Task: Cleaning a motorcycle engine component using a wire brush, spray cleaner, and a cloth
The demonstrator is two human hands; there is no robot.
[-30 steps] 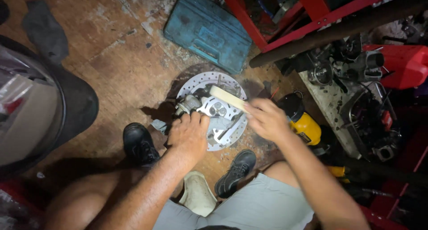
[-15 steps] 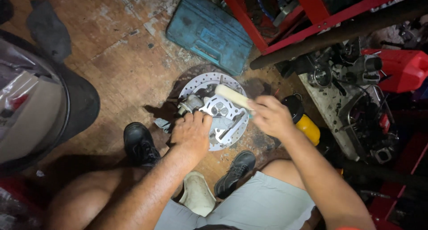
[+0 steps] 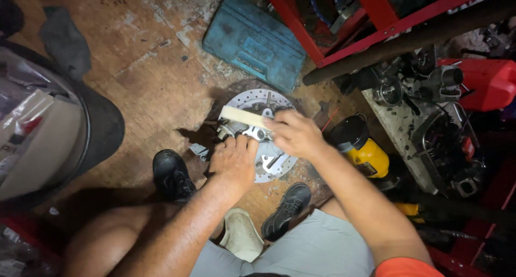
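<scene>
Worn wooden floor [image 3: 134, 67] is carrying a drilled brake disc [image 3: 252, 102]. On its near left part the left hand [image 3: 234, 161] is pressing down flat, open, while the right hand [image 3: 293, 134] is gripping a pale wooden block [image 3: 239, 116] above the centre.

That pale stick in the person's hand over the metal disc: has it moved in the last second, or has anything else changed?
The right hand has drawn the pale stick leftward across the perforated metal disc, so that the stick's free end now points left instead of up and left. The hand has kept its hold on it. The left hand stays pressed on the metal part at the disc's middle. Disc, blue case and shoes have not moved.
</scene>
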